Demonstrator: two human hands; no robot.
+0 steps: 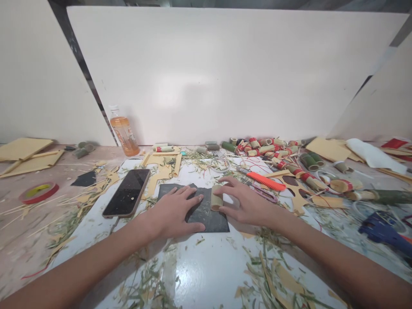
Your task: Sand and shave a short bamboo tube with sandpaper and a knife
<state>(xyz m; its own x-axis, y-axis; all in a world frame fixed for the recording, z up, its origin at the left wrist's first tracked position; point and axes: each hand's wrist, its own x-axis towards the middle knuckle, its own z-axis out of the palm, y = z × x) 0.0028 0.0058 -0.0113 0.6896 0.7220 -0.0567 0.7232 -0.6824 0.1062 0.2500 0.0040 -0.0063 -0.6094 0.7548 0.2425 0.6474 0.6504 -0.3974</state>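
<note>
Green shavings (pixel 273 274) lie nearest me. A bamboo tube (pixel 216 200) rests on a dark sheet's (pixel 210 221) right edge, held between my right hand's (pixel 246 201) thumb and fingers; my left hand (pixel 177 210) spreads flat there. It seems cut but unbanded, unlike the red-banded pieces (pixel 269 149) behind.

In front of you, a dark grey sheet (pixel 210 221) lies flat, its far edge uneven and its near edge straight. Over its right-hand part, you have a short, pale greenish-tan tube (pixel 216 199), smooth-sided and hollow, lying on its side with one open end facing you.
</note>
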